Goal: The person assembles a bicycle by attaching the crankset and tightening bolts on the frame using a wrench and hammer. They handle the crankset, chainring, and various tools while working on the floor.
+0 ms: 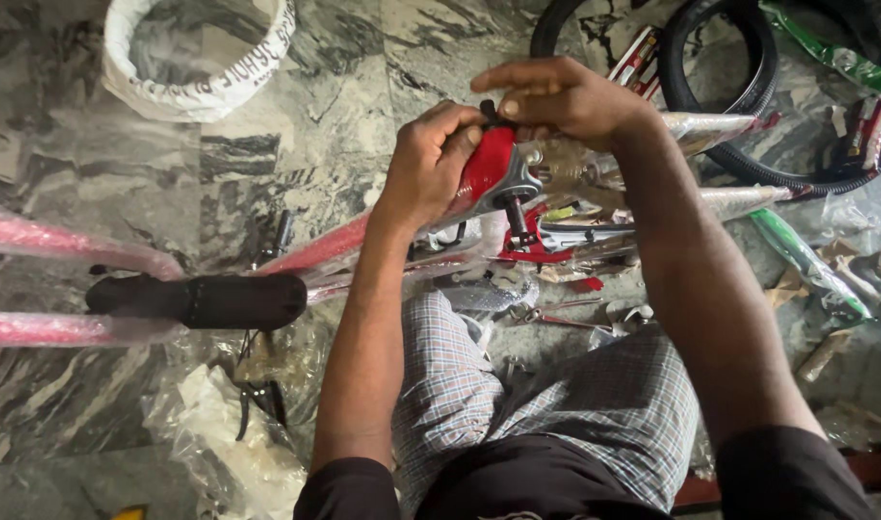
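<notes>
A red bicycle frame (pixel 493 166), partly wrapped in clear plastic, lies across my lap over a marble floor. My left hand (pixel 426 159) grips the red frame near its silver seat clamp (pixel 518 183). My right hand (pixel 556 94) reaches over from the right, its fingers pinched on a small dark part at the top of the frame beside the clamp. A black bolt (pixel 514 220) sticks down from the clamp. A black handlebar grip (pixel 200 300) lies to the left on plastic-wrapped red tubes (pixel 46 241).
A white paper-wrapped tyre ring (pixel 205 58) lies at the upper left. Black tyres (pixel 749 144) lie at the upper right with green plastic-wrapped parts (pixel 811 260). Pliers (pixel 556 316), plastic wrap and cardboard scraps lie about my checked-cloth knees (pixel 614 395).
</notes>
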